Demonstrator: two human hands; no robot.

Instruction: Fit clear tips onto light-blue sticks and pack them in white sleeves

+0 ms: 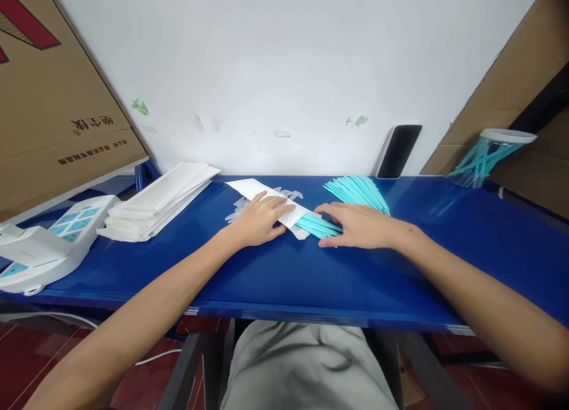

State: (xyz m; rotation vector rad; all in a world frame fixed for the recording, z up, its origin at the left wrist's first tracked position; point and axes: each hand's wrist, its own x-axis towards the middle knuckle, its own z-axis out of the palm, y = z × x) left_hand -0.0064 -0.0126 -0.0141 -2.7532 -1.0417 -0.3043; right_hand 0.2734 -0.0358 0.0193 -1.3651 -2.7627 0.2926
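On my feed the left hand [261, 221] pinches a white paper sleeve [247, 188] between thumb and fingers; the right hand [362, 225] curls around the outer ends of the teal strips [316, 225] jutting from the sleeve's lower end, though I cannot tell whether it grips them. Behind the left hand I see translucent pieces [291, 194]; behind the right, 1 fanned bundle [358, 192] of similar strips; farther left, 1 white stack [162, 199] on the blue table [275, 279].

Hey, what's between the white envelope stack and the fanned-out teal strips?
In the head view: translucent pieces and a white envelope with teal strips poking out, left hand on it, right hand at their ends.
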